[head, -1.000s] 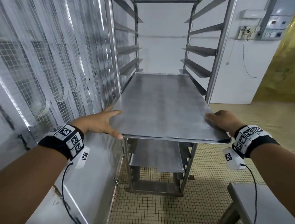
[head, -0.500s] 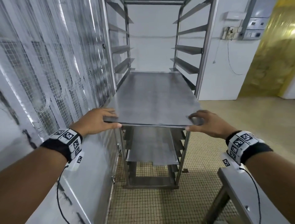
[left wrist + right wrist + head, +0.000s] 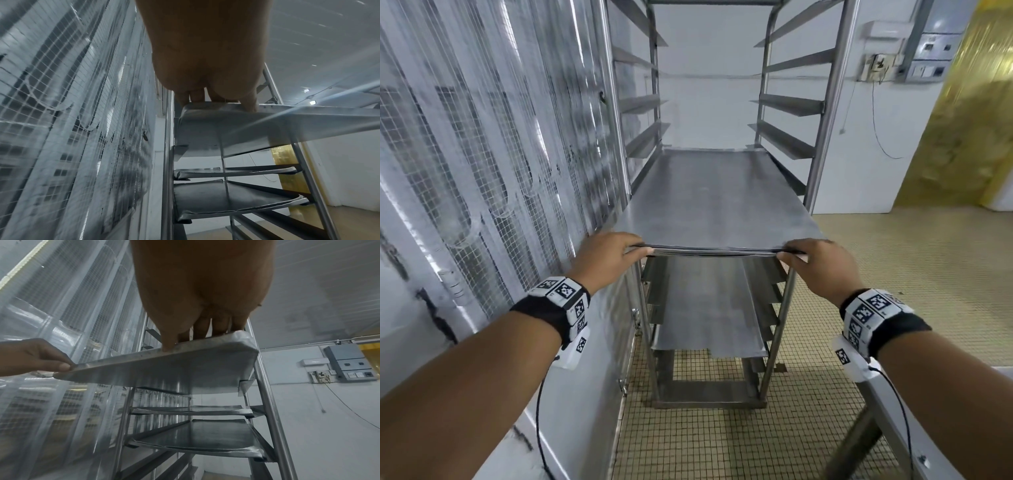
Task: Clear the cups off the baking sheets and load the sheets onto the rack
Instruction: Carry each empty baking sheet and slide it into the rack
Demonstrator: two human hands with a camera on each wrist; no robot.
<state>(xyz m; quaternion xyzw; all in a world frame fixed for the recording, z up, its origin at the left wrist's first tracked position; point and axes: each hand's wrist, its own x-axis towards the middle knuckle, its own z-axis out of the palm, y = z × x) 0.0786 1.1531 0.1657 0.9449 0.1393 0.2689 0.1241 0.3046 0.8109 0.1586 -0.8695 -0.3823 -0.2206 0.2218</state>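
Observation:
A bare metal baking sheet (image 3: 715, 202) lies on the runners of the steel rack (image 3: 828, 113), its near edge level with the front posts. My left hand (image 3: 613, 257) grips the near left corner, fingers on top and thumb at the rim. My right hand (image 3: 815, 260) holds the near right corner the same way. The left wrist view shows the left hand (image 3: 216, 100) on the sheet's (image 3: 246, 129) rim from below. In the right wrist view my right hand (image 3: 197, 337) sits on the corner of the sheet (image 3: 174, 369). No cups are in view.
Two more sheets (image 3: 705, 308) rest on lower runners; the runners above are bare. A plastic-covered wire mesh wall (image 3: 482, 154) stands close on the left. A steel table corner (image 3: 928, 428) juts in at bottom right. Tiled floor (image 3: 893, 274) and a yellow strip curtain (image 3: 962, 137) lie to the right.
The sheet has slid deeper into the rack, and both hands followed it forward. My fingers went from lying flat on the corners to curling at the near edge.

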